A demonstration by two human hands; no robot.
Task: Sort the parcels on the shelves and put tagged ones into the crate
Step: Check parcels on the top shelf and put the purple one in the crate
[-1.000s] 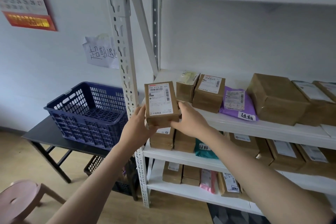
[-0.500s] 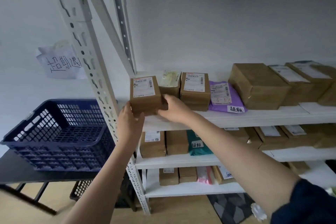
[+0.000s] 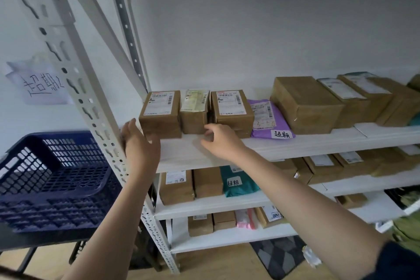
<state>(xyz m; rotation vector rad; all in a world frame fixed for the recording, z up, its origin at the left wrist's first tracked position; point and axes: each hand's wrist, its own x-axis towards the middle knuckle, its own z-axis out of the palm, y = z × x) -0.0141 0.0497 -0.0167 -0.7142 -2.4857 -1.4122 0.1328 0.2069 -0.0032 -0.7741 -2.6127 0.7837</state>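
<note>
Resting on shelf [image 3: 295,143], brown labelled parcel [image 3: 160,114], both hands' fingers [image 3: 210,130] spread, empty.

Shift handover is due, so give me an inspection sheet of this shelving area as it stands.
Surface: white top shelf, its front strip bare by the hands.
Job's things: brown box at the shelf's left end, standing free; purple mailer with a handwritten tag; teal mailer with a tag one shelf down; blue crate on a dark table at left, no parcel seen in it.
Clutter: untagged brown boxes fill all three shelves.
Grippers: left hand and right hand open, fingers spread, holding nothing.
Cables: nothing seen.
Surroundings: handwritten paper sign on the wall; patterned mat on a wooden floor.
</note>
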